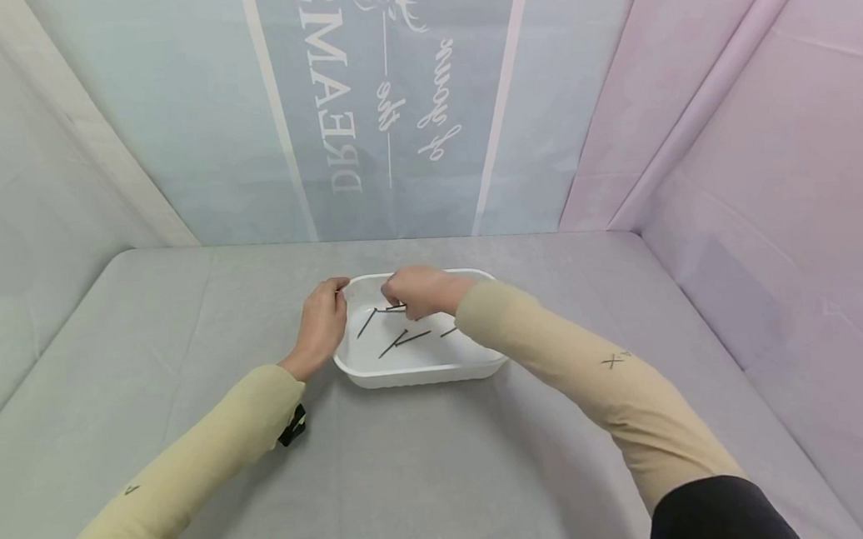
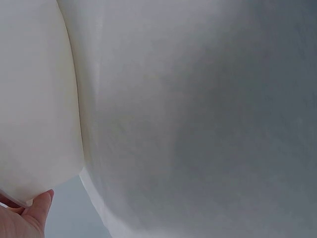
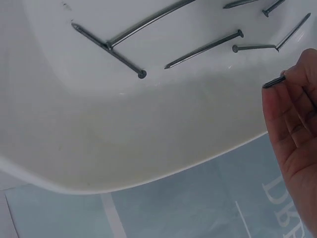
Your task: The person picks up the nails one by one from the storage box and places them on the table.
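Nails (image 3: 203, 50) lie scattered on the floor of a white tray (image 1: 427, 375), some touching each other. The tray rests on the gray surface (image 1: 430, 470). My right grip (image 1: 420, 290), positioned over the tray toward its far side, pinches one nail (image 3: 274, 82) between thumb and fingers. My left grip (image 1: 321, 321) grasps the tray at its left end, near the far corner.

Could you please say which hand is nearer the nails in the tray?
Right: the right hand is over the nails, pinching one; the left hand holds the tray's rim, farther off.
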`<state>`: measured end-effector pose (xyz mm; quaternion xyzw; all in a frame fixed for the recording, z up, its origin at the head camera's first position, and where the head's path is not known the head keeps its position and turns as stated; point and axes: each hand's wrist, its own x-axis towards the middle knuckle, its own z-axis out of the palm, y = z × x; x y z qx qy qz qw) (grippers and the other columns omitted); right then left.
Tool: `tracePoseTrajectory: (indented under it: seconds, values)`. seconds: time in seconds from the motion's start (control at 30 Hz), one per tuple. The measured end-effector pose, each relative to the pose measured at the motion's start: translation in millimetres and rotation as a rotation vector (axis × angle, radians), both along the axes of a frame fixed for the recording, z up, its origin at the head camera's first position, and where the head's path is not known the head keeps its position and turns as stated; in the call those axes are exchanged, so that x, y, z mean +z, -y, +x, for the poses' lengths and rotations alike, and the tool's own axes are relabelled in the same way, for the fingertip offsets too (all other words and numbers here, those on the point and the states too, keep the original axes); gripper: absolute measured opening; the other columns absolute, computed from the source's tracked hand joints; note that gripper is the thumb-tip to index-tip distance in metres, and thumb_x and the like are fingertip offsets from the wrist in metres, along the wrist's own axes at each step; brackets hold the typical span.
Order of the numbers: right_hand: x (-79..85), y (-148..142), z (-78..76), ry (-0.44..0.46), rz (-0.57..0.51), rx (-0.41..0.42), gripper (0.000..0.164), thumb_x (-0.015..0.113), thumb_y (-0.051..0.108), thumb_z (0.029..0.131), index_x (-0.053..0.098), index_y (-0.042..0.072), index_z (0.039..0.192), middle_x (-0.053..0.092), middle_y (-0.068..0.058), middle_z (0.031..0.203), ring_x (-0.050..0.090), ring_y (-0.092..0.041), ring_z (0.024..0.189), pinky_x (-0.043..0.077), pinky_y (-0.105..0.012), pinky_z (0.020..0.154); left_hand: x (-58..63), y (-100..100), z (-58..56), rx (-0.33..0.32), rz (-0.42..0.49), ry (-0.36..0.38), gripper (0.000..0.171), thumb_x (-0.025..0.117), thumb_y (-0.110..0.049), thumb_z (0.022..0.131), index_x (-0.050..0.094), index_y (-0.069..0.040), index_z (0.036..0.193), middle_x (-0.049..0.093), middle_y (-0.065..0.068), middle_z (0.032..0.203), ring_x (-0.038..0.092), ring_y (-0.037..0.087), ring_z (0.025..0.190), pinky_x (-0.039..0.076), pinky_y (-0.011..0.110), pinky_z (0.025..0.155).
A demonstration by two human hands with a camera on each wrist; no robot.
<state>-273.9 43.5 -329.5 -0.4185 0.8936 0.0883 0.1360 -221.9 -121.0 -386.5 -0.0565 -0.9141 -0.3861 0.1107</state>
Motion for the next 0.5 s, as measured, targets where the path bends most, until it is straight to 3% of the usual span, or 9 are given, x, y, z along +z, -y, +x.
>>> tracePoseTrajectory:
  seconds: [0.5]
  values:
    - [7.2,-23,-7.4,0.023,-0.129,-0.027,0.022,0.054,-0.008,0.075,0.062,0.001,0.093,0.057,-0.002,0.082,0.044,-0.015,0.07,0.041,-0.026,0.062,0.4,-2,0.1,0.014,-0.009,-0.002,0.032,0.033,-0.003,0.096,0.049,0.007,0.123,0.053,0.023,0.118,0.051,0.032,0.109,0.046,0.04,0.088]
